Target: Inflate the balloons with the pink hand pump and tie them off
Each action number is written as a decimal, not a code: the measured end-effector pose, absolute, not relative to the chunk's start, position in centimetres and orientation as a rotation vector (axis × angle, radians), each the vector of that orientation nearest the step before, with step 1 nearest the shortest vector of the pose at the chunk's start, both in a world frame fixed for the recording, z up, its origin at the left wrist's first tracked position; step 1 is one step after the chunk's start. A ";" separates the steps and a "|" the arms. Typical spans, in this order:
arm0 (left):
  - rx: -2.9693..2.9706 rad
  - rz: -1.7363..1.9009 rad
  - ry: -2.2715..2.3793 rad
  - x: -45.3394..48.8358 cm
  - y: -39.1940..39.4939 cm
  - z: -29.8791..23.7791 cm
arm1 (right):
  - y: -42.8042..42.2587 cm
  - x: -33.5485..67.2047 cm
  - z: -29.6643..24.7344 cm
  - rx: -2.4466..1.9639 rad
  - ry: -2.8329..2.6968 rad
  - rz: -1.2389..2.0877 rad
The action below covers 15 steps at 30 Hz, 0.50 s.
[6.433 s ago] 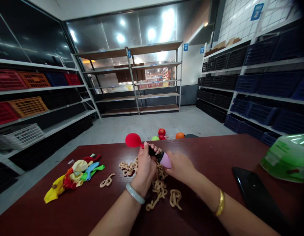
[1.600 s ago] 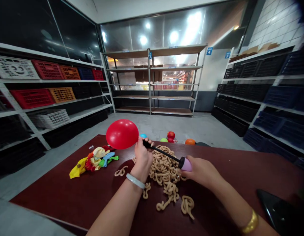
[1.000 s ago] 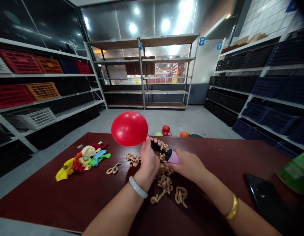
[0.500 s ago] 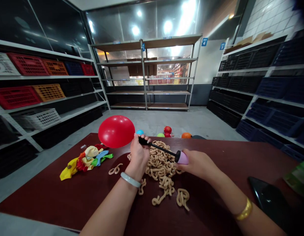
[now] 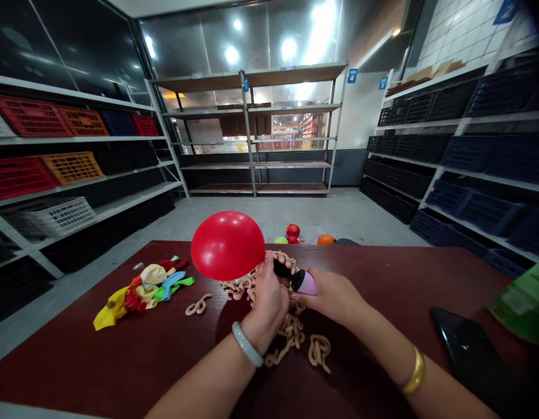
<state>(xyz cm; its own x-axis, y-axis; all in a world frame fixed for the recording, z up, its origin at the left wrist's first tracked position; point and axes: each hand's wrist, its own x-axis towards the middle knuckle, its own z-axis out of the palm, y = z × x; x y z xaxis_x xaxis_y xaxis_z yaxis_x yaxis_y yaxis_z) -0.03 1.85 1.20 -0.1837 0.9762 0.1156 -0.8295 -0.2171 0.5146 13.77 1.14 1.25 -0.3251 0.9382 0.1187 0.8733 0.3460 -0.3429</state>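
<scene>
A red balloon point(image 5: 228, 245), partly inflated, sits on the nozzle of a small hand pump point(image 5: 295, 278) with a black barrel and a pink handle. My left hand point(image 5: 269, 302) is closed round the balloon's neck and the pump's front end. My right hand point(image 5: 334, 298) grips the pink handle, pushed in close to the barrel. Both hands hover over a heap of tan rubber-band chains point(image 5: 291, 331) on the dark red table point(image 5: 121, 361).
A pile of limp coloured balloons point(image 5: 141, 288) lies at the table's left. A black phone point(image 5: 465, 349) and a green bag point(image 5: 525, 305) lie at the right. Inflated balloons point(image 5: 293, 233) rest on the floor beyond the table. Shelving with crates lines the room.
The pump handle, drawn out half a second ago, is now pushed in. The red balloon has grown much larger than several seconds ago.
</scene>
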 end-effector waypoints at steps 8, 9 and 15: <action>0.449 1.880 0.457 -4.6 4.2 2.6 | 1.2 13.5 1.8 -1.653 -2.329 0.293; 0.437 1.902 0.463 -5.6 4.6 2.8 | 1.3 13.7 1.9 -1.659 -2.341 0.281; 0.414 1.998 0.444 -9.5 5.7 3.8 | 1.9 15.1 2.0 -1.588 -2.371 0.239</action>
<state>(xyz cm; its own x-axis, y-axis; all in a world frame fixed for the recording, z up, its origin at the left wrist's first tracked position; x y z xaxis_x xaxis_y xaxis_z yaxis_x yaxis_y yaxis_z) -9.54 5.73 3.81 -0.4357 0.8946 0.0987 -0.7688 -0.4269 0.4761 15.13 1.88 1.97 -0.3580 0.9237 0.1362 0.8779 0.3827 -0.2879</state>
